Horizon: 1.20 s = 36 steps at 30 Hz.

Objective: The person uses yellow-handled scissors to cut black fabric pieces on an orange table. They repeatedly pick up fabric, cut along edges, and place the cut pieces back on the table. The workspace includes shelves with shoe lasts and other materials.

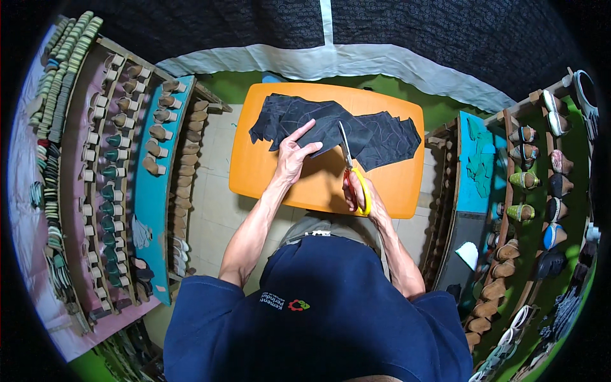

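Note:
Dark fabric [388, 137] with faint drawn lines lies spread over an orange table [251, 172], its outer edges jagged. My left hand [294, 155] rests at the near edge of the cloth, thumb and index finger stretched apart; the other fingers are partly hidden, and a piece of the cloth seems to lie under or between them. In my right hand [364, 194] are scissors [347, 151] with yellow and red handles. Their blades point away from me and reach into the fabric right of my left hand.
Shelves of shoe lasts [114, 155] stand on the left, beside a blue board [145, 184]. More racks with shoes and lasts [523, 179] line the right, next to a blue panel [474, 191] bearing teal scraps. A dark curtain [414, 28] with a white hem hangs behind the table.

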Each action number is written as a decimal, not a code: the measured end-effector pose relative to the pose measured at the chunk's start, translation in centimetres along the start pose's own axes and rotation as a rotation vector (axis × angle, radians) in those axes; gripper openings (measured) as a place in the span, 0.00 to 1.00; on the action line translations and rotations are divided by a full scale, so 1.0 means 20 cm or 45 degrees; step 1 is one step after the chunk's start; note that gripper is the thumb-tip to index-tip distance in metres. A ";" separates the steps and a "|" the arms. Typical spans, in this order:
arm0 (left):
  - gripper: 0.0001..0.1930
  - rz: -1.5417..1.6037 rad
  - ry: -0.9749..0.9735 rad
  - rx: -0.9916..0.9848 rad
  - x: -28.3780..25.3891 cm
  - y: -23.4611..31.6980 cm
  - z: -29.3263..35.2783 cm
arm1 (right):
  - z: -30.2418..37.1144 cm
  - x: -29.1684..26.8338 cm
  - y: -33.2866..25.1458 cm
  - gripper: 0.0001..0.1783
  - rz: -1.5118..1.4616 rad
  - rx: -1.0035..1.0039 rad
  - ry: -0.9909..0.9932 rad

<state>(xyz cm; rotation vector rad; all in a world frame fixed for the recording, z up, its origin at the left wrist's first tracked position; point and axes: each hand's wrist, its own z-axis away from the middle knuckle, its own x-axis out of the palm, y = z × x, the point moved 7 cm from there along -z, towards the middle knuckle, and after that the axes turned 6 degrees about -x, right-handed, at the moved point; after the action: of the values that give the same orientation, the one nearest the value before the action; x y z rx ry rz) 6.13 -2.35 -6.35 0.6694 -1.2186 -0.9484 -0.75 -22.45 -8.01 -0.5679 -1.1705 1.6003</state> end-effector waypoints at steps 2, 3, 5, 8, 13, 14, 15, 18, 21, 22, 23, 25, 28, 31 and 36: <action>0.34 -0.010 0.007 0.003 0.00 0.00 0.00 | 0.01 0.01 -0.01 0.32 -0.028 -0.006 -0.009; 0.34 -0.024 0.011 0.006 -0.01 0.01 0.00 | 0.01 0.02 -0.01 0.32 -0.041 -0.009 -0.014; 0.34 -0.025 0.018 -0.018 -0.02 -0.02 0.00 | 0.02 0.02 0.00 0.31 -0.053 0.004 0.011; 0.33 0.017 0.063 -0.102 -0.08 -0.12 0.01 | 0.02 0.04 0.10 0.33 -0.065 0.099 0.079; 0.31 0.194 0.309 -0.301 -0.26 -0.56 0.08 | 0.02 0.03 0.47 0.38 -0.139 0.379 0.194; 0.32 0.231 0.368 -0.327 -0.30 -0.65 0.11 | 0.02 0.03 0.52 0.39 -0.160 0.426 0.203; 0.32 0.238 0.404 -0.340 -0.33 -0.73 0.13 | 0.03 0.03 0.58 0.40 -0.193 0.468 0.179; 0.31 0.260 0.427 -0.432 -0.31 -0.82 0.20 | 0.04 0.02 0.70 0.38 -0.219 0.519 0.180; 0.32 0.185 0.449 -0.517 -0.33 -0.91 0.24 | 0.03 0.01 0.78 0.45 -0.267 0.568 0.092; 0.32 0.164 0.459 -0.537 -0.32 -0.90 0.25 | 0.02 0.03 0.77 0.46 -0.289 0.570 0.077; 0.32 0.144 0.468 -0.558 -0.32 -0.90 0.25 | 0.02 0.03 0.76 0.46 -0.287 0.580 0.095; 0.33 0.132 0.474 -0.530 -0.31 -0.91 0.26 | 0.01 0.03 0.74 0.46 -0.283 0.593 0.127; 0.32 0.145 0.484 -0.422 -0.31 -0.92 0.24 | 0.01 0.04 0.72 0.45 -0.332 0.541 0.145; 0.32 0.141 0.532 -0.394 -0.29 -0.92 0.22 | -0.02 0.04 0.71 0.44 -0.323 0.494 0.174; 0.34 0.156 0.545 -0.375 -0.27 -0.90 0.20 | -0.02 0.02 0.68 0.42 -0.290 0.478 0.235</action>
<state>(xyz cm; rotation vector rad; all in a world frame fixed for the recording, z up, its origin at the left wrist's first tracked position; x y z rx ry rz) -2.43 -5.82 -23.30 0.5210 -0.7155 -0.8091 -6.81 -21.83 -20.17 -0.3159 -0.7440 1.4868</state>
